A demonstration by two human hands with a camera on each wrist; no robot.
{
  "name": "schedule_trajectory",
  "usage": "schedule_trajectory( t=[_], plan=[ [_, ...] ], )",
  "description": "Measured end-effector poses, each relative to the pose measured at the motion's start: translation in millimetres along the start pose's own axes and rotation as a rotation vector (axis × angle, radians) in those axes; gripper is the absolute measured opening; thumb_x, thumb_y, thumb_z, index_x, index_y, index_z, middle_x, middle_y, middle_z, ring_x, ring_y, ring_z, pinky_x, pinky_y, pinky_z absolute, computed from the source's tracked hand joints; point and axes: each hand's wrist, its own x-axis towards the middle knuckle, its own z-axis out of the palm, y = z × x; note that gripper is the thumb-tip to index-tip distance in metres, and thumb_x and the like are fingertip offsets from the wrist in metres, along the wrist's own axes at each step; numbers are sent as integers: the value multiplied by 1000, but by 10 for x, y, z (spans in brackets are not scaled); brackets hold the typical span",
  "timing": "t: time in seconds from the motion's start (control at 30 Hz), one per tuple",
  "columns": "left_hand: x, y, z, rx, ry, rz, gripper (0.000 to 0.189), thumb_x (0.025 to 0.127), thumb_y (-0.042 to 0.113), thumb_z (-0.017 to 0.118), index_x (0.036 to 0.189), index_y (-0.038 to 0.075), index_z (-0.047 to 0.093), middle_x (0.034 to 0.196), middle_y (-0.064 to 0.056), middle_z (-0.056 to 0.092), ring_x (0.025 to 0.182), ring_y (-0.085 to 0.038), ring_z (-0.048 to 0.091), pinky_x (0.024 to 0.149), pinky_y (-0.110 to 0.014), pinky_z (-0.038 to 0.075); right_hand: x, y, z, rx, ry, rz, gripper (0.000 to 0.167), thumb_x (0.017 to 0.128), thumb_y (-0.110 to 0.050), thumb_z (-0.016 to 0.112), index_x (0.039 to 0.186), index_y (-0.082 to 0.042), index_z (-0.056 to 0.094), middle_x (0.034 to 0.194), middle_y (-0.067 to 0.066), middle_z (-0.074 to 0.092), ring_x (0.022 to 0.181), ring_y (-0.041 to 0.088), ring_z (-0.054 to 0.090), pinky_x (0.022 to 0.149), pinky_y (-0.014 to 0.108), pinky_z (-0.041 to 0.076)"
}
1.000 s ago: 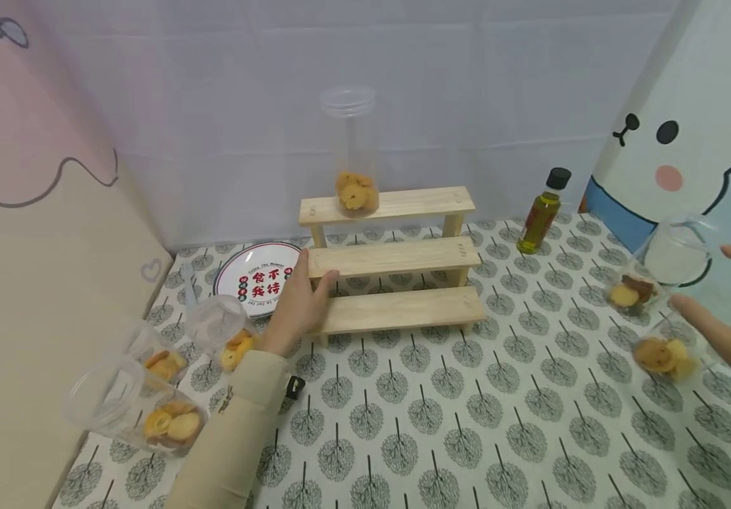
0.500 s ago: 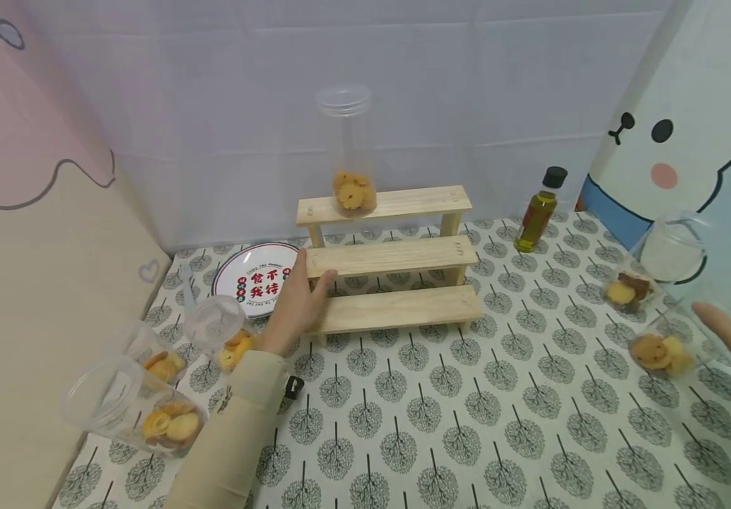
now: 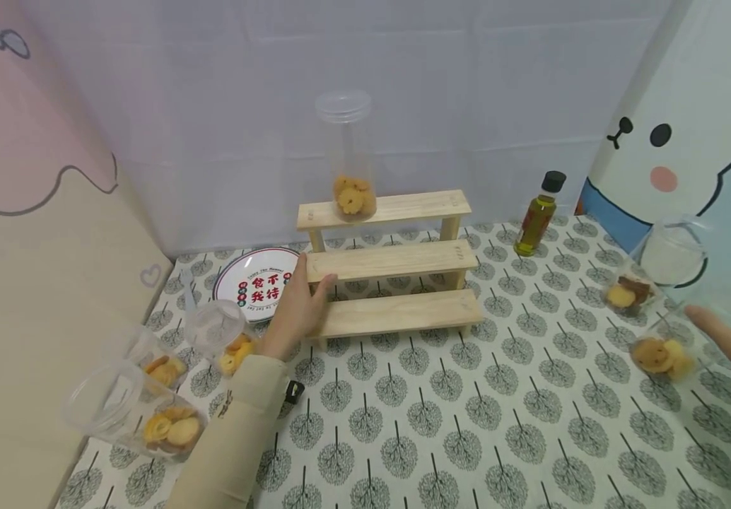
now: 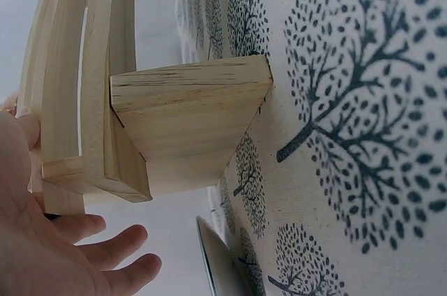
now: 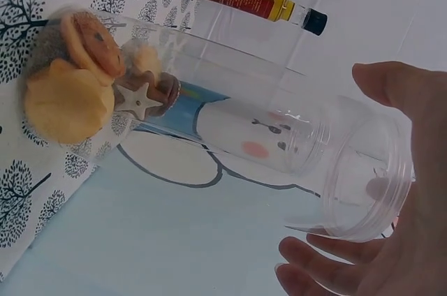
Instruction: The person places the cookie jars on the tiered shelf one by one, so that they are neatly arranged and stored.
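Note:
At the left end of a three-tier wooden shelf [image 3: 397, 312], my left hand [image 3: 295, 309] grips the middle plank, thumb in front and index finger behind. In the left wrist view, the other fingers [image 4: 122, 250] stick out past the plank's end. My right hand [image 5: 412, 163] is spread around the lidded top of a clear cookie jar [image 5: 237, 111], its thumb apart from the lid. This jar stands on the cloth at the right with several cookies at its bottom. Another clear jar [image 3: 634, 290] with cookies stands behind it. A tall cookie jar [image 3: 354, 194] rests on the shelf's top tier.
Left of the shelf stand three clear cookie jars, the nearest jar [image 3: 171, 428] at the front. A printed plate [image 3: 228, 286] lies behind them, with a pale utensil [image 3: 188, 286] beside it. An oil bottle [image 3: 536, 223] stands at the back right on the tree-patterned tablecloth [image 3: 429, 424].
My right hand shifted right, partly out of the head view, then came back slightly left beside the near right jar. The left hand keeps its place on the shelf.

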Motion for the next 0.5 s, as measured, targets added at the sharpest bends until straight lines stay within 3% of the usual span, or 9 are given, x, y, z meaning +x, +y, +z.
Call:
schedule_trajectory(
  t=[0.03,0.07,0.1,0.2,0.3,0.4,0.5],
  plan=[
    [-6,-3,0,1,-1,0,93,97,67,38,161,14,-4,164,-20,16,149,-39,22,122,-53,20,-6,12,19,-6,-17,10,105,83,-58,73,162,-25,12,168,10,7,153,38,3,120,67,2],
    [-8,-9,3,0,-1,3,93,97,67,38,161,13,-3,164,-20,16,149,-39,22,122,-53,20,21,229,156,-26,-8,6,105,83,-55,74,162,-28,9,168,8,6,153,37,3,120,67,1],
    [-10,-13,6,0,0,7,93,97,67,38,161,13,-3,164,-20,16,149,-39,22,122,-53,19,32,310,209,-29,-9,9,106,83,-49,77,162,-27,10,168,9,6,153,38,4,119,67,1],
    [-15,-15,7,1,3,11,93,98,66,38,161,13,-3,164,-21,17,149,-39,23,122,-53,20,33,281,201,-18,-5,2,106,82,-48,78,162,-28,11,168,10,7,153,39,5,119,68,1],
    [-12,-5,1,2,6,6,92,98,65,39,161,12,-2,164,-21,17,149,-39,23,122,-53,20,-8,-3,56,10,6,-9,99,86,-57,69,162,-26,14,167,13,11,151,42,9,119,68,5],
    [-9,1,0,3,7,-1,92,98,66,38,161,12,-2,164,-20,16,149,-38,22,122,-52,19,-96,-578,-256,32,8,-19,89,93,-66,51,161,-18,20,165,19,18,147,49,19,116,70,16],
    [-5,3,6,0,7,-5,92,97,67,37,161,13,-2,164,-19,16,149,-38,22,122,-52,19,-171,-1082,-532,27,9,-24,93,93,-75,32,159,-10,24,161,25,23,140,54,27,110,72,25]
  ],
)
